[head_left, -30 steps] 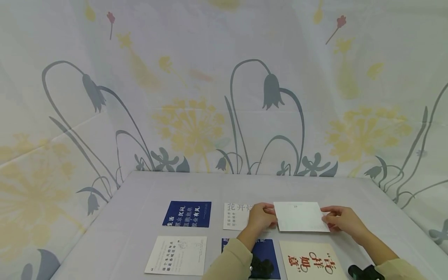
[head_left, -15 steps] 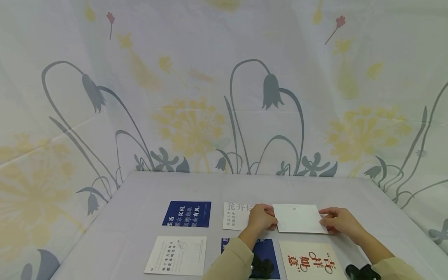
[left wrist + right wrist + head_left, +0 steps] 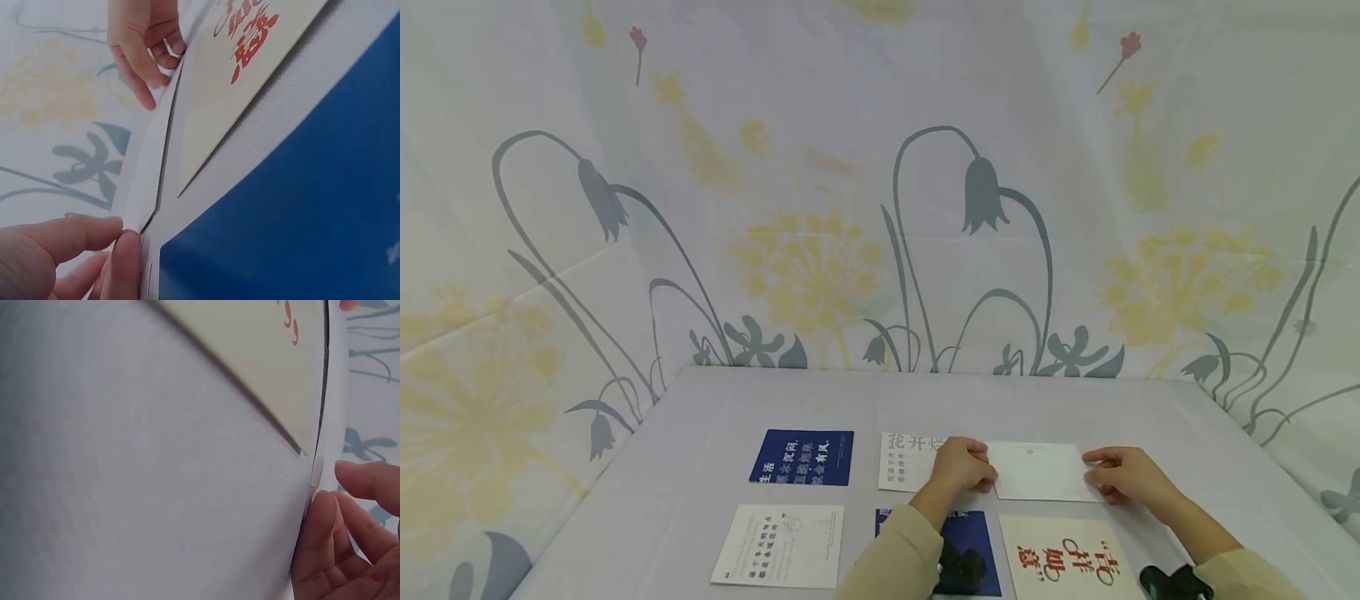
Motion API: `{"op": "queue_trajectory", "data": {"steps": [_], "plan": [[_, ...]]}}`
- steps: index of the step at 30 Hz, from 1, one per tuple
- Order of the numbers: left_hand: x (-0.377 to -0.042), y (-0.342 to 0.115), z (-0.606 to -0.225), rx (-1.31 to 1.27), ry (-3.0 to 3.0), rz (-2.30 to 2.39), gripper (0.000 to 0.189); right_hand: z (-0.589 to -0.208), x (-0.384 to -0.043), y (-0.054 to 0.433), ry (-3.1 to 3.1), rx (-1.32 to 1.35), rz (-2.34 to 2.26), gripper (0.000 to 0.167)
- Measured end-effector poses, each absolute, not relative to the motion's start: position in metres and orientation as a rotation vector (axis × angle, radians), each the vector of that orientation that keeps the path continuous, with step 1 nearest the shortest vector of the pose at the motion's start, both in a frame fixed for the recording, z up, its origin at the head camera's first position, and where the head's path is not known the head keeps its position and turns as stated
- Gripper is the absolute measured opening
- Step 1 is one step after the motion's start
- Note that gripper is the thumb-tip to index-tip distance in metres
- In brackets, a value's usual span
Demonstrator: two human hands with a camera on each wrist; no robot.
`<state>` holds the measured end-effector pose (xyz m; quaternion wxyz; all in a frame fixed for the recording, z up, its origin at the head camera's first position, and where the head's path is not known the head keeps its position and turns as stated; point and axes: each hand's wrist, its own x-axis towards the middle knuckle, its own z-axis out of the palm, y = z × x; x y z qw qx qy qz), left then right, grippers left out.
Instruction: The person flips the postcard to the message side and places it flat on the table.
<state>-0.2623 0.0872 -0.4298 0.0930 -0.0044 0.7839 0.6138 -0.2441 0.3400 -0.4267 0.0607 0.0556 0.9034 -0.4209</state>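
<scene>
A white card (image 3: 1043,472), nearly blank on its upper face, lies low at the table in the back row, between both hands. At its left edge, my left hand (image 3: 958,465) pinches it; the thumb and fingertip meet on the corner in the left wrist view. My right hand (image 3: 1133,478) is by the card's right edge. In the right wrist view its thumb (image 3: 362,476) stands apart from the fingers, which touch or nearly touch the card's corner. Partly hidden behind the left hand is a white card with grey characters (image 3: 904,467).
A blue card (image 3: 805,458) lies at back left, a white printed card (image 3: 781,546) in front of it. The left sleeve partly covers another blue card (image 3: 981,533). Right of that lies a cream card with red characters (image 3: 1067,554). A flower-printed curtain (image 3: 820,167) hangs behind the table.
The blank white card has come down and slightly toward me and now looks flat. My right hand shifted slightly left with it; the left hand barely moved.
</scene>
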Motion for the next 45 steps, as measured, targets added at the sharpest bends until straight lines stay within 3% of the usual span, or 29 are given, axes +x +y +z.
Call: {"op": "queue_trajectory", "data": {"steps": [25,45], "plan": [[-0.256,0.078,-0.421,0.173,2.248,1.942,0.033,-0.414,-0.23,0.344,2.784,0.094,-1.38,0.042],[-0.224,0.065,-0.418,0.454,2.396,1.811,0.03,-0.405,-0.202,0.333,2.787,0.001,-1.36,0.048]]}}
